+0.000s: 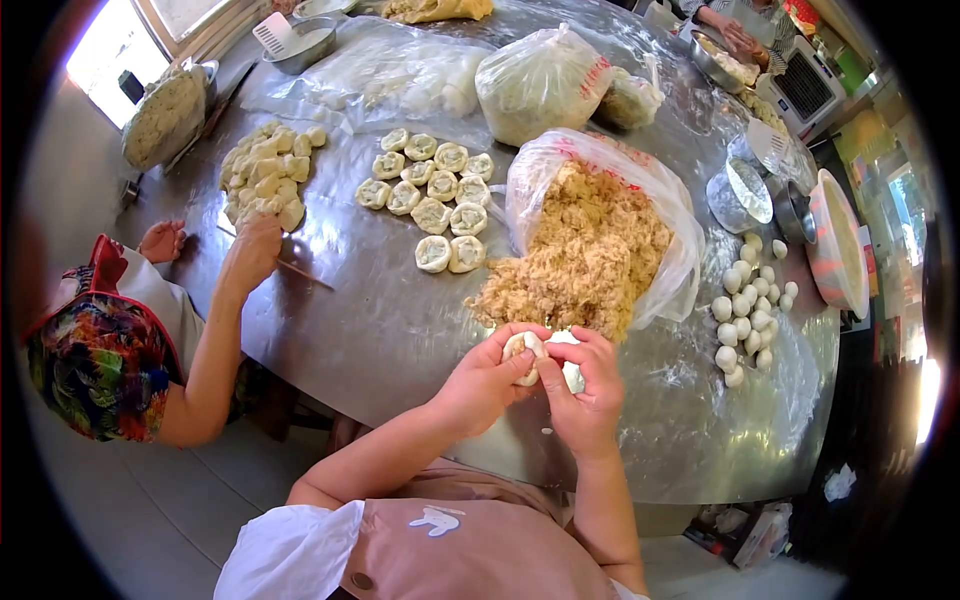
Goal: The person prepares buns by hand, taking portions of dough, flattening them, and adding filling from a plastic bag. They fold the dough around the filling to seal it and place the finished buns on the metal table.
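Observation:
Both my hands are over the near edge of the metal table, working on a small filled bun (526, 352) of pale dough. My left hand (480, 385) wraps its fingers round the bun from the left. My right hand (588, 392) presses thumb and fingers at the bun's right rim. Just beyond my fingers, a heap of crumbly orange-brown filling (590, 235) spills from an opened plastic bag (678, 205). Several shaped buns (432, 215) stand in rows to the left of the filling. Small round dough balls (745, 328) lie in a group to the right.
At the left, a co-worker's hand (252, 250) is by a pile of cut dough pieces (265, 172), near a thin stick (305, 275). Tied plastic bags (540, 85) stand behind the filling. Metal bowls (738, 195) and a large basin (838, 240) sit right. Another person (738, 38) is far back.

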`<state>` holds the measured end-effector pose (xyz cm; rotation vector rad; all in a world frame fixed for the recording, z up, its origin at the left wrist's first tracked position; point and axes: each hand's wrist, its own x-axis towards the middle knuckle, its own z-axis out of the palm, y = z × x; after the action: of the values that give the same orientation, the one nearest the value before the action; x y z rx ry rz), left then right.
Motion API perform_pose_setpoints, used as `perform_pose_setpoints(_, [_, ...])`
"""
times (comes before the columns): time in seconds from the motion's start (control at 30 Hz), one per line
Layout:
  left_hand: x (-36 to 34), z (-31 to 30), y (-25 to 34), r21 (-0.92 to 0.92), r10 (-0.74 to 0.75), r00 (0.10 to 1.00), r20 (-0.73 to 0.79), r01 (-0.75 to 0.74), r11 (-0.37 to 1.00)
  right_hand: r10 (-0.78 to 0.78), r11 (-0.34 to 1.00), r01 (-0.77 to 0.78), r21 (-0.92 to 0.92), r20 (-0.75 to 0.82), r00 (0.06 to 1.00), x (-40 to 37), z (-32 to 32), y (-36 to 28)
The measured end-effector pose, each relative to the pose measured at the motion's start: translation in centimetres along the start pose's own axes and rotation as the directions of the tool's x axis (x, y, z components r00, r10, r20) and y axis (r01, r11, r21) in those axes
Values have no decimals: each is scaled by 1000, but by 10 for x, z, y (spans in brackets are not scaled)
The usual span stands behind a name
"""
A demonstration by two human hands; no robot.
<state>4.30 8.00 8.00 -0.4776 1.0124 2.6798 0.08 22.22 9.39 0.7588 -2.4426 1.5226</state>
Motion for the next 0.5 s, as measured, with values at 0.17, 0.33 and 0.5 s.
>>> perform_pose_setpoints(0.17, [-3,-3,6,396,90,995,50,-103,912,-117,976,118,-185,15,993,5,0,-10])
perform_pose_setpoints(0.33, [1,-13,2,-181,-69,993,96,86,980,-190,891,203,-405,74,979,-2,7,-15])
perform_pose_setpoints(0.5, [-5,3,9,-268,-151,987,54,160,950,-45,999,45,-6,10,999,-1,6,-17])
